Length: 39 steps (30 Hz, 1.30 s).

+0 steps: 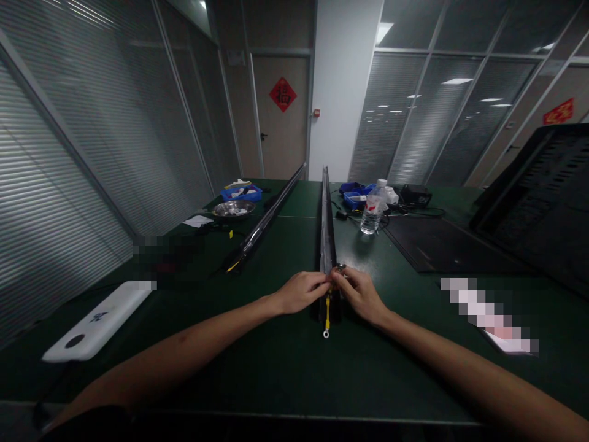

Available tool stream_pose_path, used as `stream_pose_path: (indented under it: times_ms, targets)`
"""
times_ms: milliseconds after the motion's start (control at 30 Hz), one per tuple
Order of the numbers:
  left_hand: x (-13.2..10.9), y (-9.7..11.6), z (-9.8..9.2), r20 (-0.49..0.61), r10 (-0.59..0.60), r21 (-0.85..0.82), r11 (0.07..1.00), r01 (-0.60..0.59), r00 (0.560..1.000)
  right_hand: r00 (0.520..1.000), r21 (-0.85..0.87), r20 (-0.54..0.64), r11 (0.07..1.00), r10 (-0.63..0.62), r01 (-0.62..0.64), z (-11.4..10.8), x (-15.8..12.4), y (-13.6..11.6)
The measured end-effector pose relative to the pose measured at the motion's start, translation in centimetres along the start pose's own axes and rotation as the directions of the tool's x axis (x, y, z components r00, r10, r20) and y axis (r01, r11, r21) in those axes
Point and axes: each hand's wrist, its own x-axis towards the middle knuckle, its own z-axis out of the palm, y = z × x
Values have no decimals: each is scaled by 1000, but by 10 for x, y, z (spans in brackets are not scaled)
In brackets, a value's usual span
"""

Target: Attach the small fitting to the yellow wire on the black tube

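Observation:
A long, narrow channel-shaped strip (326, 233), dark with a grey inner face, runs away from me along the middle of the table. My left hand (301, 291) is closed at its near end, fingertips pressed on the strip. Against the strip's right side my right hand (359, 293) is closed in a pinch, with a small shiny metal part (340, 267) showing at its fingertips. The fingertips of both hands nearly meet, hiding what lies between them. Below them a yellow wire (328, 313) ends in a ring terminal (326, 334) pointing towards me.
A second long strip (271, 215) lies left on the green table (276, 380). Behind it are a metal bowl (233, 210) and blue tray (242, 194). A water bottle (373, 209), black mat (442, 245) and large black panel (538, 202) stand right; a white device (99, 322) lies left.

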Motion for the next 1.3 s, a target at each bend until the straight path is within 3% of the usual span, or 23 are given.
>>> stream_pose_path:
  times_ms: [400, 600, 1000, 1300]
  targets:
    - [1, 1, -1, 15, -5, 8, 1000, 5, 1000, 999, 53, 16, 998, 40, -41, 0, 0, 2]
    - [1, -1, 0, 3, -9, 3, 1000, 9, 1000, 1000, 38, 6, 999, 2, -2, 0, 0, 4]
    - [1, -2, 2, -12, 26, -1, 1000, -26, 1000, 995, 87, 95, 996, -3, -5, -5, 3, -4]
    - [0, -1, 0, -6, 18, 14, 1000, -18, 1000, 975, 305, 171, 933, 144, -192, -5, 1, 8]
